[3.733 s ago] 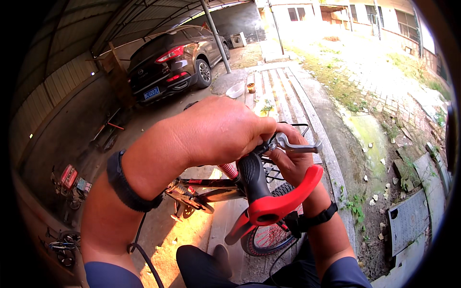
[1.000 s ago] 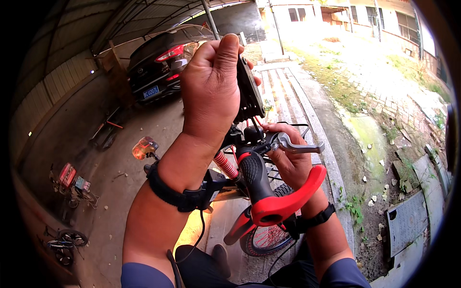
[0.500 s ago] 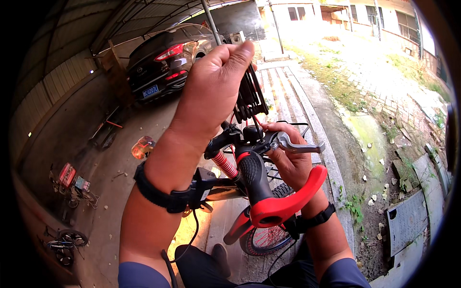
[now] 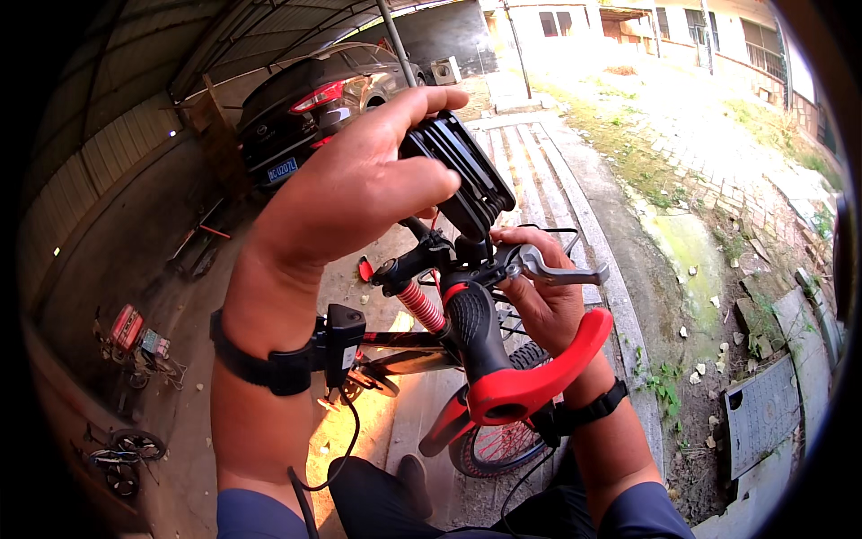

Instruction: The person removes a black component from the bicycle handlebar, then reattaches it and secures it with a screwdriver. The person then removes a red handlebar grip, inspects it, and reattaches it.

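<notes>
A black folding hex key set (image 4: 462, 171) stands tilted above the bicycle handlebar, between the thumb and fingers of my left hand (image 4: 346, 184). One key seems to reach down from it to the brake lever clamp; its tip is hidden. My right hand (image 4: 549, 310) is closed around the brake lever mount, its thumb below the silver brake lever (image 4: 558, 272) and its fingers partly hidden behind. Toward me lies the black rubber handlebar grip (image 4: 474, 328), ending in a red curved bar end (image 4: 539, 382).
Below the handlebar are a red spring-like sleeve (image 4: 420, 307) and a wheel with red spokes (image 4: 494, 446). A dark car (image 4: 305, 108) is parked at the back left. Small bikes (image 4: 121, 458) stand at the far left; slabs (image 4: 761, 415) lie at the right.
My left hand has swung left and turned, its thumb and fingers spreading around the hex key set, which has tilted to the left. My right hand stays on the brake lever mount.
</notes>
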A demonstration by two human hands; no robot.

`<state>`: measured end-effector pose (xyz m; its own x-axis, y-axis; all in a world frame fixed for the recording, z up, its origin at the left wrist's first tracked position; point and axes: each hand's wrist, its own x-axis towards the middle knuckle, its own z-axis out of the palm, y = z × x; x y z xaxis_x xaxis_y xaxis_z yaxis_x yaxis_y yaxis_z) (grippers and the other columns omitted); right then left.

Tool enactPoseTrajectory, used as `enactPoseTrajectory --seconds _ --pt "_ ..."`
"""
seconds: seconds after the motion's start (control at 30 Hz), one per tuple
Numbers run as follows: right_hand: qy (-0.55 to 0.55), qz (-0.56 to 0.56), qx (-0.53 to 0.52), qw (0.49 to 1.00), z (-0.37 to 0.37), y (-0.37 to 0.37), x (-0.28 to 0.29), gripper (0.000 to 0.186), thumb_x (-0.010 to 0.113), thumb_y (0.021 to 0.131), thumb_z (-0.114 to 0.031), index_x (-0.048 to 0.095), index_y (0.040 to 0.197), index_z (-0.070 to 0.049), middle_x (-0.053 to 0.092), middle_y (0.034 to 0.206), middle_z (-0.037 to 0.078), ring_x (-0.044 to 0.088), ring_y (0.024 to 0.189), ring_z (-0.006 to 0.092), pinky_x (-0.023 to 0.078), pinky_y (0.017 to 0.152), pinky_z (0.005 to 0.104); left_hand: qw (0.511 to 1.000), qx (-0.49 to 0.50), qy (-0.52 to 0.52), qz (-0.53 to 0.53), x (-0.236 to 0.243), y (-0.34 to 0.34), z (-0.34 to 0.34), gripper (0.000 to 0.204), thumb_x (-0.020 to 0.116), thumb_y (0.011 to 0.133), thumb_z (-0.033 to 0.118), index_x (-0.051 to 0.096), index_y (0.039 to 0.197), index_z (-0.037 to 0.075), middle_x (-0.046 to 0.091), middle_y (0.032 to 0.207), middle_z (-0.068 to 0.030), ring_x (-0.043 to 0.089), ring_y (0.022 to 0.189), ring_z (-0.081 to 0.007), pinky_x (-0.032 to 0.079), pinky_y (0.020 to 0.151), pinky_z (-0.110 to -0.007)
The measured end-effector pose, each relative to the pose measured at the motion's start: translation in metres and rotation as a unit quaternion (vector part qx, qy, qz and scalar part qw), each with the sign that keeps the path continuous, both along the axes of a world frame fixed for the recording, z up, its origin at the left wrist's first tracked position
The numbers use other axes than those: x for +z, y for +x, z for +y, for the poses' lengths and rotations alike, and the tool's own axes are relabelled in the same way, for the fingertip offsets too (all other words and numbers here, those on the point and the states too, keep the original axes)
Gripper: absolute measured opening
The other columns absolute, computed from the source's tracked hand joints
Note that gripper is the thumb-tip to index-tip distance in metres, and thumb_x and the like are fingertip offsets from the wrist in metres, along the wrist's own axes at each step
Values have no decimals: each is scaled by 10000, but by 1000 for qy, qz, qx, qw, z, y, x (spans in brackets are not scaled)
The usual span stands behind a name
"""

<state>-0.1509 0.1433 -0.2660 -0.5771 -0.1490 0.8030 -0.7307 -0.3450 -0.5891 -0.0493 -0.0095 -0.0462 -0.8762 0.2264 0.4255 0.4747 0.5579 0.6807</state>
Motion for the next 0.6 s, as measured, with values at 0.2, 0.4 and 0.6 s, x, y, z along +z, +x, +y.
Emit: enactPoseTrajectory --seconds 0.2,0.4,0.6 --pt "-19 -26 21 999 -2 3 1 490 796 814 33 670 1276 -68 686 1276 111 635 1245 277 482 1096 396 999 30 -23 11 -2 -1 -4 580 840 943 314 603 1331 -46 691 962 -16 642 836 -70 541 715 -253" --pt "-18 -47 33 998 -3 2 0 502 796 797 48 667 1268 -70 683 1262 107 636 1232 279 480 1098 395 1000 -3 -5 8 -8 -2 3 418 861 934 276 673 1188 1 693 913 -2 628 842 -49 526 720 -235" --pt "-18 -29 23 999 -4 3 1 495 797 800 50 667 1264 -65 684 1260 105 638 1227 274 483 1093 391 988 62 -96 101 -13 -2 7 454 865 918 251 637 1232 15 678 947 -23 625 863 -71 528 761 -257"
